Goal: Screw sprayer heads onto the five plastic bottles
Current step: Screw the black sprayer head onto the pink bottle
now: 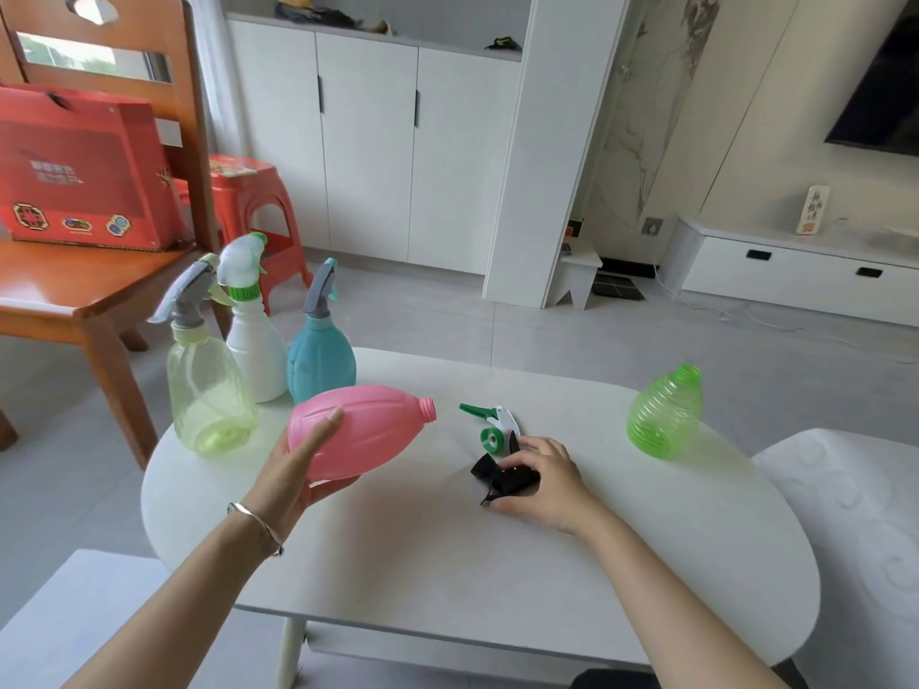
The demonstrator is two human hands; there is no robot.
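Three bottles (256,350) capped, standing beyond the fingers (330,487) of the left hand (303,469). Step four: that hand grips the pink bottle (368,430), neck pointing toward the right hand (542,477), whose fingers curl round the black sprayer head (497,477) on the table (447,564). Next, likely: lift it, seat squarely, twist.

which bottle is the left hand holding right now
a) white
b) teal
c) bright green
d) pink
d: the left hand grips the pink bottle, tipped on its side with a bare neck, while the right hand holds the black sprayer head down on the table.
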